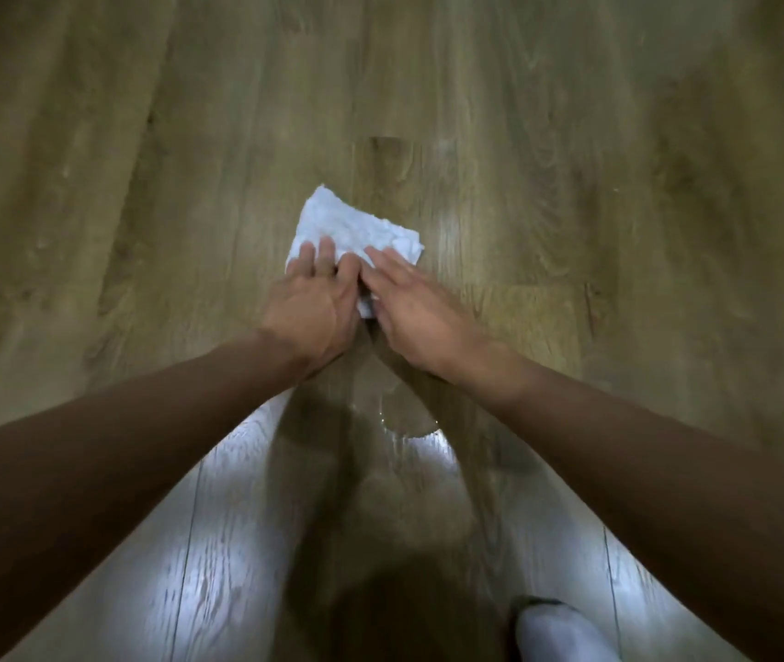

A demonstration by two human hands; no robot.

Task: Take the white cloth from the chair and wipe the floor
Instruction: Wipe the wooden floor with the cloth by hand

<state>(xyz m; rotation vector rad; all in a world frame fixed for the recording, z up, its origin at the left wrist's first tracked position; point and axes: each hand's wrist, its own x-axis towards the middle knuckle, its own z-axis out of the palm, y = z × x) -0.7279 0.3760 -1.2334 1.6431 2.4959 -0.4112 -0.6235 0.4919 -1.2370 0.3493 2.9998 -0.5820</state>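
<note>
A: Cloth, where?
B: White cloth [356, 226] lies on the wood floor [595, 150], mid-frame, crumpled, with its far edge showing past the fingers.
A: Grips?
B: Left grip [313, 298] is flat, fingers straight, pressing the cloth's near-left part. Right grip [411, 301] is the same on the near-right part. Neither curls round it.
A: Anything else?
B: Glossy wet-looking patch [404, 418] on the floor just behind the wrists. White foot [557, 633] bottom right, shoe or sock, can't tell.
</note>
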